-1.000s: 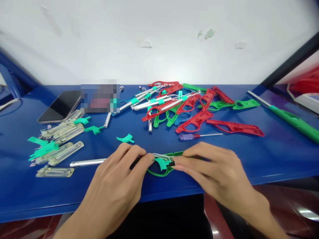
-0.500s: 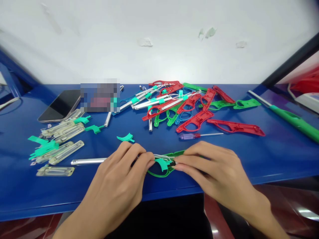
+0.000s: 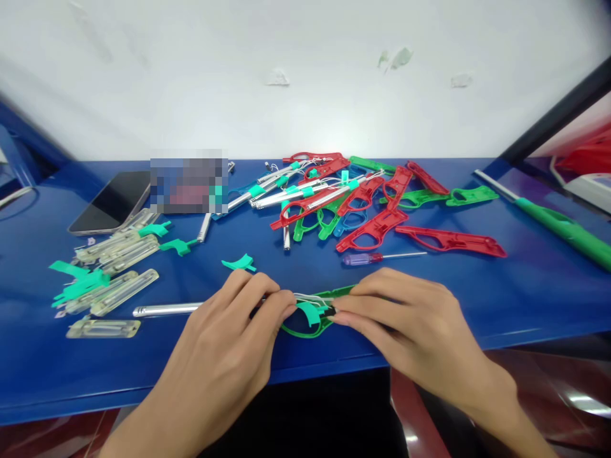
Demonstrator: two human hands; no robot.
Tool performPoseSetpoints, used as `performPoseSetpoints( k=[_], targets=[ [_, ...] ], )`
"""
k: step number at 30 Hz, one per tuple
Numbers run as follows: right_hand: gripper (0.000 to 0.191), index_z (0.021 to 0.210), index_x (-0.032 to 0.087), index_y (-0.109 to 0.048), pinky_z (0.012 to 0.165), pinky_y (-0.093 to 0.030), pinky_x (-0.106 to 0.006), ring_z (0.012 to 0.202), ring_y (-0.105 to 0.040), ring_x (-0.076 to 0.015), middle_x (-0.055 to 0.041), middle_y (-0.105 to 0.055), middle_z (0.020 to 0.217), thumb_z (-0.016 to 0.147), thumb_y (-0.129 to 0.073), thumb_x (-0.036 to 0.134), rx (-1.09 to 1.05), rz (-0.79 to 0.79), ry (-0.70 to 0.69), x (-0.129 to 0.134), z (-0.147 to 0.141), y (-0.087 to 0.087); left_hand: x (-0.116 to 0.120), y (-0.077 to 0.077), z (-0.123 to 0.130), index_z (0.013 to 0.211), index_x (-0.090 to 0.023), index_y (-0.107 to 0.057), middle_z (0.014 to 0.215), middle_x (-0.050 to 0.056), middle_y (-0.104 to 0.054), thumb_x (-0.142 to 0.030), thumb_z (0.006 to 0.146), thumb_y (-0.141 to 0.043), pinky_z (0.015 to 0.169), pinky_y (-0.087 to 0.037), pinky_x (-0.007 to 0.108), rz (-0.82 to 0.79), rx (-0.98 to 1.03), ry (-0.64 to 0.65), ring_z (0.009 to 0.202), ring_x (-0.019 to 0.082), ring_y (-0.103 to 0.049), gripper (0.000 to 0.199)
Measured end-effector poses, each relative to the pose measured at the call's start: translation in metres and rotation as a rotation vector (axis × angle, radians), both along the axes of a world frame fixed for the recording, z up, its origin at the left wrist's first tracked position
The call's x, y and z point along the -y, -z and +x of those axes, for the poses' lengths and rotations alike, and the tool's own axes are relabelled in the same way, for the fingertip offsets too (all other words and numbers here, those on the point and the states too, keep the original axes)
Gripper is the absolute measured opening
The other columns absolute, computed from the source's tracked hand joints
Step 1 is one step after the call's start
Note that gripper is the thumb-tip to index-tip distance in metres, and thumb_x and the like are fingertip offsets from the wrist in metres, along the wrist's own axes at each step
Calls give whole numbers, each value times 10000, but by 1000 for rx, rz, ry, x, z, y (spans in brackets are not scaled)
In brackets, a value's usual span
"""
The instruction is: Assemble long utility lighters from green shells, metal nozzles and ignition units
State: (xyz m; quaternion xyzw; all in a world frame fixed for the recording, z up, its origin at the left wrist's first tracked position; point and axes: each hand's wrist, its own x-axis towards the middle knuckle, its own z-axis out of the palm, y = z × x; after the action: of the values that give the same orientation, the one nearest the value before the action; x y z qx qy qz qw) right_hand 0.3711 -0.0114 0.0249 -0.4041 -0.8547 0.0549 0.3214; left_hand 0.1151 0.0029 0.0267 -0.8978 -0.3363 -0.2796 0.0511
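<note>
The thin white wires (image 3: 308, 297) could be squashed or pulled loose if the black piece (image 3: 329, 312) is pushed too hard. That piece is pinched by the right hand (image 3: 420, 324), palm down. The left hand (image 3: 229, 334) is curled (its hold cannot be told). Between them, the green shell (image 3: 305, 335) is seen on the blue table (image 3: 329, 364).

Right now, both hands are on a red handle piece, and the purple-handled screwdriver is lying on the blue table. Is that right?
Not quite: the handle piece that the left hand and right hand are on is green, not red, as the head view shows. The purple-handled screwdriver does lie on the blue table.
</note>
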Motion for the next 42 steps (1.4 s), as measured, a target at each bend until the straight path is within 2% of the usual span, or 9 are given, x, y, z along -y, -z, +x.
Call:
performPoseSetpoints(
  k=[6, 13, 20, 26, 31, 36, 42],
  targets=[
    [114, 1101, 213, -786, 783, -543, -303, 860, -706, -153, 7, -805, 973, 1034, -695, 227, -3, -9, -28, -2, 0, -1, 1, -1, 1, 1037, -122, -676, 928, 65, -643, -88, 1037, -572, 759, -464, 393, 23, -2, -5, 878, 219, -515, 110],
    [174, 1172, 224, -785, 723, -533, -283, 846, -667, -141, -6, -778, 991, 1046, -667, 203, -12, -61, -68, 0, 5, -4, -1, -1, 3, 1046, -109, -679, 914, 71, -643, -93, 1042, -564, 761, -458, 395, 20, -12, 0, 858, 221, -512, 116],
    [249, 1196, 233, -789, 725, -549, -285, 870, -674, -154, -31, -768, 1028, 1063, -597, 147, 5, -121, -81, 1, 9, -8, 1, -2, 2, 1041, -110, -675, 917, 72, -647, -89, 1042, -560, 761, -457, 391, 15, -8, -1, 862, 220, -511, 117],
    [322, 1343, 210, -704, 853, -578, -361, 1017, -669, -206, -74, -724, 1155, 1077, -529, 165, 110, -190, -84, 9, 12, -9, 3, 0, -1, 1034, -96, -688, 914, 76, -670, -87, 1031, -576, 782, -456, 409, 12, -14, 0, 879, 231, -524, 113],
    [297, 1355, 217, -689, 902, -588, -328, 1061, -695, -182, -44, -755, 1177, 1081, -579, 192, 80, -148, -60, 9, 10, -7, 2, 0, 1, 1028, -86, -698, 910, 77, -678, -79, 1020, -595, 807, -459, 420, 10, -20, 17, 881, 230, -542, 103],
    [288, 1327, 224, -703, 1013, -578, -281, 1113, -727, -146, -4, -794, 1239, 1061, -623, 147, 29, -82, -86, 7, 9, -4, 1, 0, 2, 1033, -92, -699, 912, 74, -672, -95, 1030, -591, 795, -462, 416, 21, -35, 18, 880, 228, -536, 108],
    [269, 1291, 209, -749, 930, -629, -302, 1049, -756, -170, -30, -811, 1182, 1052, -635, 165, 22, -65, -82, 8, 10, -5, 2, 1, 0, 1035, -102, -687, 924, 75, -660, -102, 1043, -568, 797, -464, 412, 3, -40, 0, 892, 232, -525, 120]
  ],
)
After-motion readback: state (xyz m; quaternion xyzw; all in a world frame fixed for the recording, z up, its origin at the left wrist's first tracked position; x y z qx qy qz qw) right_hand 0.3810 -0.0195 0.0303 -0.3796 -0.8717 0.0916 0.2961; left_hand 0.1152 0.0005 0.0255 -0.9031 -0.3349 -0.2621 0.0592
